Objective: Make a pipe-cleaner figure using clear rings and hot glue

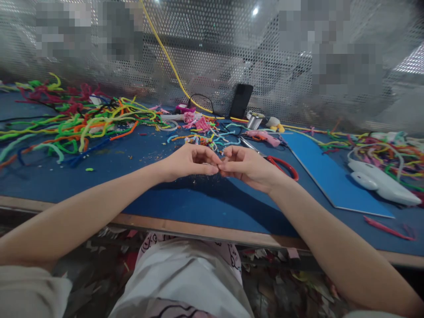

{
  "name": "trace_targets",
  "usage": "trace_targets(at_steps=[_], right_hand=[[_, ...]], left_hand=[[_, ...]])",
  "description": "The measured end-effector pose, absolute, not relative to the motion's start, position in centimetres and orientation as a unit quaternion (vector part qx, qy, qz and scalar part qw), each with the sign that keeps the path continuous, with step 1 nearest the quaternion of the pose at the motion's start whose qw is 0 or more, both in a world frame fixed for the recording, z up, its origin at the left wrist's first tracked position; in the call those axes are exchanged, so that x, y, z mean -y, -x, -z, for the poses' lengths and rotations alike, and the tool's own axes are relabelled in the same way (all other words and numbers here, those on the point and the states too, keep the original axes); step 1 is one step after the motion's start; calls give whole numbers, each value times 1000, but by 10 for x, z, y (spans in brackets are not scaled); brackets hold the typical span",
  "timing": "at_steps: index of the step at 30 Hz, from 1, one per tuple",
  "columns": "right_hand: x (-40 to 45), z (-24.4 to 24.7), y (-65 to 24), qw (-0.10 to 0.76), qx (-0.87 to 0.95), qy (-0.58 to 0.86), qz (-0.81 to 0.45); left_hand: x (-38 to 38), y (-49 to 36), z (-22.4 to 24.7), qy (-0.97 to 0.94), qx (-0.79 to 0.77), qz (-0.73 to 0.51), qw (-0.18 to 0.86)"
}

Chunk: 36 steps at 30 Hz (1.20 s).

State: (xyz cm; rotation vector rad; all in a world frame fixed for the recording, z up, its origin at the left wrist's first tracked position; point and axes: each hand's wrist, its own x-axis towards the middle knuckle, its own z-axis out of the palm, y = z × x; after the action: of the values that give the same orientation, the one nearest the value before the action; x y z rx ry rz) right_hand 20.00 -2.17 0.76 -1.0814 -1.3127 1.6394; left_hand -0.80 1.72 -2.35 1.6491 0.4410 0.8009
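While pinched, left grip (182, 161) against right (253, 169)

Phone, blue board and white device around a blue desk.
A dark phone (241, 101) stands tilted by the perforated metal panel (218, 66) at the back of the desk (99, 181), with a shiny silver cylinder (255, 121) just beside its foot; a yellow cord (167, 55) drops down the panel's face, and a thin black cable (202, 96) arcs near it; on the right the flat blue board (331, 170) lies near the white device (387, 181); scraps (293, 253) litter the space below, too dim to make out.
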Motion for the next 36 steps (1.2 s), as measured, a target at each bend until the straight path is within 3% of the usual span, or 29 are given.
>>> trace_targets(at_steps=[18,36], right_hand=[[24,-7,-198,279,465,421,-727],[23,-7,-202,248,459,385,-762]], left_hand=[[-4,16,7,-890,-125,-348,267],[-6,14,8,-869,-95,-396,280]])
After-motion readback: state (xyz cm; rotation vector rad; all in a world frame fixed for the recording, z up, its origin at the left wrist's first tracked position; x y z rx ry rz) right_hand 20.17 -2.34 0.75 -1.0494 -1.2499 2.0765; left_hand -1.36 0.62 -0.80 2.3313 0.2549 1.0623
